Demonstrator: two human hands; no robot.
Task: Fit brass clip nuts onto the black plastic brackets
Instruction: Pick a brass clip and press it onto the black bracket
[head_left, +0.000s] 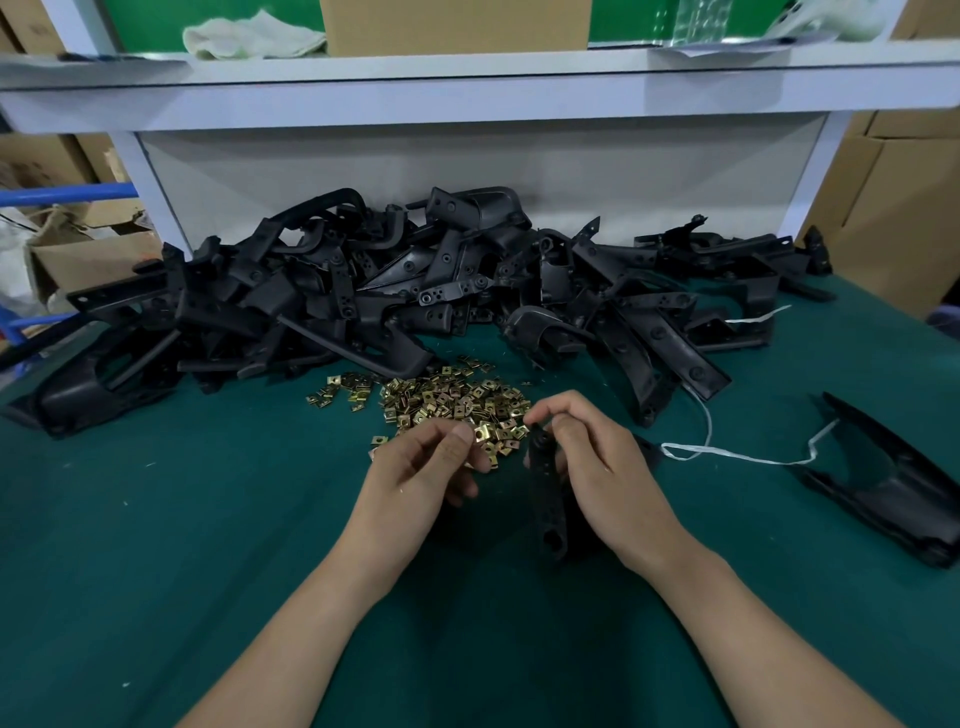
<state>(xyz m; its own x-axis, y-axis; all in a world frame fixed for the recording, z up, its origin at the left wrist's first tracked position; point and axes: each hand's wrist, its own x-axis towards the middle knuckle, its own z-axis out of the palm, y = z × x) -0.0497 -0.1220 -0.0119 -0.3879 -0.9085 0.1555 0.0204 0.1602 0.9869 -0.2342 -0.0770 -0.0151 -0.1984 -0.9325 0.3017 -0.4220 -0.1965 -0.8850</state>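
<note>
We pinch one nut (485, 431) in the left grip (431, 467), just at 9 o'clock of the bracket (545, 488), whose upper end the right grip (592, 457) clasps over the counter (156, 519). Held by so little, the nut could twist as it meets the bracket's tip, seat crooked, or spring loose into the heap (447, 400) at 12 o'clock. The string (727, 453) at 3 o'clock might snag the bracket. Beyond the heap lies the pile (395, 291).
</note>
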